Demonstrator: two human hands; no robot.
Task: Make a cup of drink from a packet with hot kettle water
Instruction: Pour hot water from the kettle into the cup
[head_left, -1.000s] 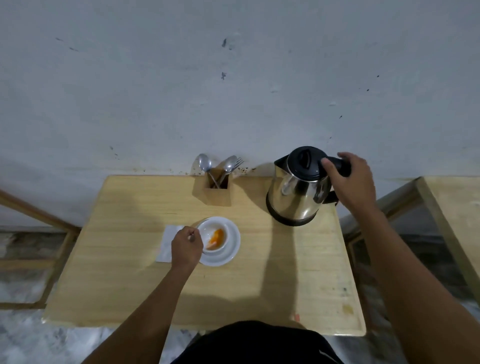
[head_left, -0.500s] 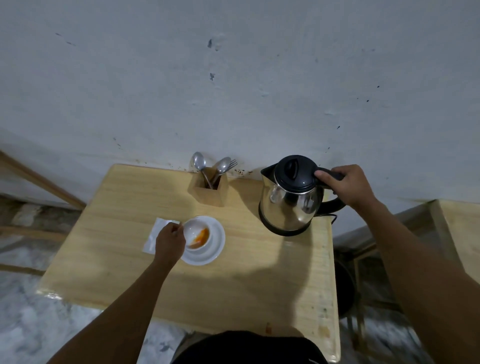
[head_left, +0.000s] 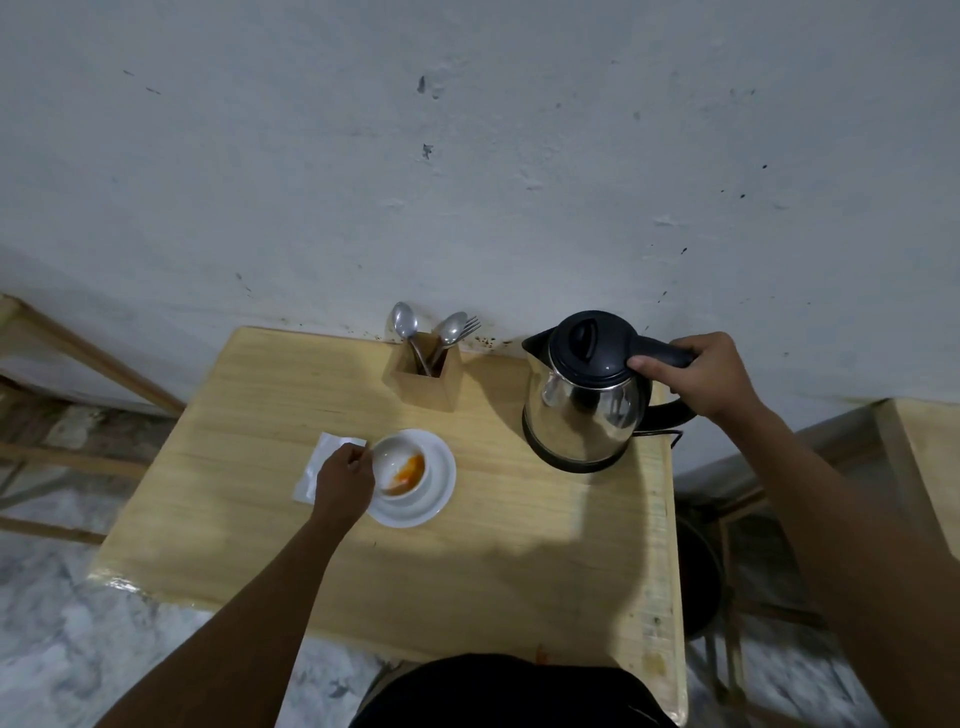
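Note:
A white cup (head_left: 397, 465) with orange powder inside stands on a white saucer (head_left: 436, 493) near the table's middle left. My left hand (head_left: 343, 480) is closed at the cup's left rim, pinching what looks like its handle. A white packet (head_left: 311, 470) lies flat just left of that hand, partly hidden by it. At the back right a steel kettle (head_left: 582, 410) with a black lid stands on the table. My right hand (head_left: 701, 374) grips its black handle.
A wooden holder (head_left: 426, 374) with two spoons and a fork stands against the wall, between cup and kettle. The wooden table (head_left: 467, 571) has another wooden table edge (head_left: 924, 457) to its right. A dark round stool (head_left: 696, 582) sits beside the right edge.
The view has shifted, so the table sits more to the left. The kettle has settled upright at the back right. Both hands keep their holds.

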